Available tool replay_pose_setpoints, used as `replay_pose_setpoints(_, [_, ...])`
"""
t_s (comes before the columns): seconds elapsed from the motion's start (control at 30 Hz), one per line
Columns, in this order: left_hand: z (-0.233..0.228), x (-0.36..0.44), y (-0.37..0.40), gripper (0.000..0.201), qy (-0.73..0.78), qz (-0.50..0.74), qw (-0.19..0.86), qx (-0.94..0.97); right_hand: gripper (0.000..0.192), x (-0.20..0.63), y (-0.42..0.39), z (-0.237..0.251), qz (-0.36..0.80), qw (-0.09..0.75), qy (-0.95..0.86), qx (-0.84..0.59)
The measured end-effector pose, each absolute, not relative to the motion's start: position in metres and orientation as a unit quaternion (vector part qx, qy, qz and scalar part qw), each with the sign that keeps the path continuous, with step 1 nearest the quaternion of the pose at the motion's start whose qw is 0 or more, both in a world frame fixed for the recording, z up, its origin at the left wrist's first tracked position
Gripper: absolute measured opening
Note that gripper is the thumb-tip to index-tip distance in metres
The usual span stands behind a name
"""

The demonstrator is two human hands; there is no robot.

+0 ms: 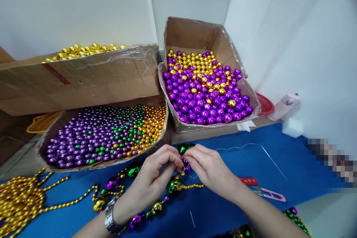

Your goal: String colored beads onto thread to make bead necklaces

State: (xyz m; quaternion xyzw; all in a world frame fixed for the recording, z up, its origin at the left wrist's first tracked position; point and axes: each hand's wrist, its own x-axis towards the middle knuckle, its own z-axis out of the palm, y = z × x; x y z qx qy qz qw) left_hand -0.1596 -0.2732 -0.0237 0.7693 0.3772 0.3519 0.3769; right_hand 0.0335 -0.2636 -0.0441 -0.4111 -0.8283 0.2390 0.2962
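My left hand [152,180] and my right hand [210,169] meet at the fingertips over a blue table [251,163]. Between them they pinch a bead strand [178,184] of purple, green and gold beads, which trails down and left past my left wrist with its metal watch [110,219]. A thin clear thread [237,147] runs from the fingers to the right across the table. Which fingers grip the thread itself I cannot tell.
Three cardboard boxes stand behind: small purple, green and gold beads [106,134], larger purple and gold beads [205,93], gold beads [86,50] at back left. Gold bead chains [19,199] pile at left. Scissors [269,193] lie at right. A red lid [264,104] sits by the wall.
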Motion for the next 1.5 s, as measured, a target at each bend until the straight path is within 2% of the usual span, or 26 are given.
replay_pose_setpoints(0.23, [-0.024, -0.159, -0.274, 0.016, 0.398, 0.327, 0.270, 0.814, 0.021, 0.037, -0.263, -0.036, 0.320, 0.296, -0.800, -0.413])
replay_pose_setpoints(0.33, [-0.027, -0.156, -0.275, 0.023, 0.384, 0.318, 0.242, 0.832, 0.017, 0.036, -0.264, -0.035, 0.311, 0.301, -0.807, -0.401])
replay_pose_setpoints(0.43, [-0.031, -0.153, -0.273, 0.013, 0.378, 0.326, 0.231, 0.835, 0.016, 0.032, -0.265, -0.034, 0.285, 0.301, -0.819, -0.397])
replay_pose_setpoints(0.53, [-0.031, -0.154, -0.271, 0.015, 0.397, 0.340, 0.284, 0.804, 0.016, 0.036, -0.265, -0.031, 0.270, 0.293, -0.828, -0.394])
replay_pose_setpoints(0.67, [-0.035, -0.167, -0.268, 0.021, 0.397, 0.417, 0.482, 0.661, 0.019, 0.058, -0.262, -0.034, 0.279, 0.298, -0.813, -0.415])
replay_pose_setpoints(0.73, [-0.042, -0.173, -0.267, 0.023, 0.366, 0.474, 0.586, 0.545, 0.024, 0.068, -0.261, -0.042, 0.352, 0.334, -0.758, -0.436])
replay_pose_setpoints(0.87, [-0.056, -0.166, -0.268, 0.023, 0.268, 0.535, 0.710, 0.372, 0.025, 0.062, -0.266, -0.063, 0.618, 0.498, -0.493, -0.358])
replay_pose_setpoints(0.97, [-0.059, -0.150, -0.268, 0.023, 0.215, 0.552, 0.745, 0.306, 0.027, 0.045, -0.271, -0.070, 0.687, 0.573, -0.351, -0.276])
replay_pose_setpoints(1.07, [-0.053, -0.136, -0.265, 0.023, 0.197, 0.553, 0.757, 0.286, 0.026, 0.037, -0.272, -0.068, 0.706, 0.600, -0.294, -0.234])
replay_pose_setpoints(1.2, [-0.049, -0.132, -0.264, 0.028, 0.244, 0.540, 0.733, 0.334, 0.025, 0.041, -0.272, -0.068, 0.719, 0.598, -0.283, -0.216])
replay_pose_setpoints(1.5, [-0.085, -0.136, -0.271, 0.033, 0.378, 0.491, 0.715, 0.322, 0.030, 0.044, -0.283, -0.109, 0.659, 0.554, -0.373, -0.346])
